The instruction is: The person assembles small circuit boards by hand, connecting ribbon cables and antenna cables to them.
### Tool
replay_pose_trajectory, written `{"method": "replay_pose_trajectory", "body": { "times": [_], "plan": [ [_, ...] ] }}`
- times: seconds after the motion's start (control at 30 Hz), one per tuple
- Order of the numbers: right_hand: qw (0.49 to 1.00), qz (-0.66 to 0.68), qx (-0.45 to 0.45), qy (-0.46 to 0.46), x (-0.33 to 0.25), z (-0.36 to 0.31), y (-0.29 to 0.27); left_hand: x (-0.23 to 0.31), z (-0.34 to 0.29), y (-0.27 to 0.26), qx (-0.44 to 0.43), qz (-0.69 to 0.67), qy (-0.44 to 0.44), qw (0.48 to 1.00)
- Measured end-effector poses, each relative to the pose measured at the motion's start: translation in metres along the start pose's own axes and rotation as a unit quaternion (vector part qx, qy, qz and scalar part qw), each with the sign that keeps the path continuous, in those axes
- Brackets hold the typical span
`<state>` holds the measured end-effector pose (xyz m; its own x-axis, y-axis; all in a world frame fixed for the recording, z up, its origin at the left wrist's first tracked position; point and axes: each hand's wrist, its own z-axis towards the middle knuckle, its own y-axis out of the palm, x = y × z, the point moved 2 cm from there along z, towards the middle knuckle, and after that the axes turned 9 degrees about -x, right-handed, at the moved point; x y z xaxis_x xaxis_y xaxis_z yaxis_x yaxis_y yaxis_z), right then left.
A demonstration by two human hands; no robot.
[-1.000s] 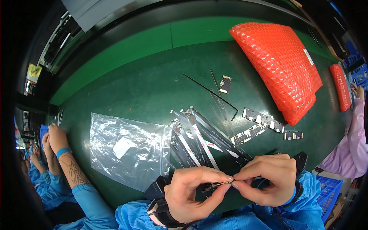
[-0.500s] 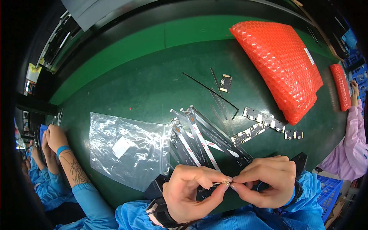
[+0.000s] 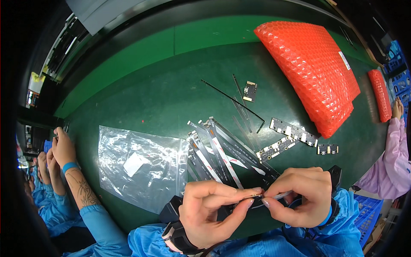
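Observation:
Near the table's front edge, my left hand (image 3: 209, 210) pinches a small thin circuit board (image 3: 252, 196), seen nearly edge-on between thumb and forefinger. Close against it, the closed fingers of my right hand (image 3: 304, 199) grip a flat ribbon cable (image 3: 282, 195), of which a pale strip shows. Where cable and board meet is too small and covered to make out. Just beyond my hands lies a fanned pile of black and white flat cables (image 3: 222, 154). Loose circuit boards (image 3: 293, 131) lie past my right hand, some overlapping.
A clear plastic bag (image 3: 141, 167) lies left of the cables. Thin dark strips (image 3: 233, 98) and a small board (image 3: 250, 91) are farther back. Red bubble wrap packaging (image 3: 312, 73) fills the back right. Co-workers' arms show at left (image 3: 81, 184) and right (image 3: 387, 158).
My fingertips have shifted slightly, and the pale cable strip now shows at my right hand. The hands stay close together. At left, a co-worker's hand has risen a little.

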<state>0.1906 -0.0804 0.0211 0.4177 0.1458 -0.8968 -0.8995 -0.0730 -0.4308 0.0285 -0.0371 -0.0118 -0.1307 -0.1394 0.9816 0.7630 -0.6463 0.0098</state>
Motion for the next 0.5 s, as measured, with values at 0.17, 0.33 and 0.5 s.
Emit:
{"method": "replay_pose_trajectory", "body": {
  "times": [0.17, 0.33, 0.5],
  "plan": [
    [0.999, 0.022, 0.017, -0.035, 0.0019, -0.0006, 0.0031, 0.0015, 0.001, 0.0003, -0.003, 0.016, 0.012, 1.0],
    [0.999, -0.017, -0.015, -0.031, 0.0029, 0.0011, -0.001, 0.0006, 0.0003, -0.0027, -0.022, 0.044, 0.026, 0.998],
    [0.996, -0.058, -0.002, -0.07, 0.0018, 0.0042, -0.0052, 0.0012, -0.0036, -0.0008, -0.004, 0.076, 0.014, 0.997]
  ]
}}
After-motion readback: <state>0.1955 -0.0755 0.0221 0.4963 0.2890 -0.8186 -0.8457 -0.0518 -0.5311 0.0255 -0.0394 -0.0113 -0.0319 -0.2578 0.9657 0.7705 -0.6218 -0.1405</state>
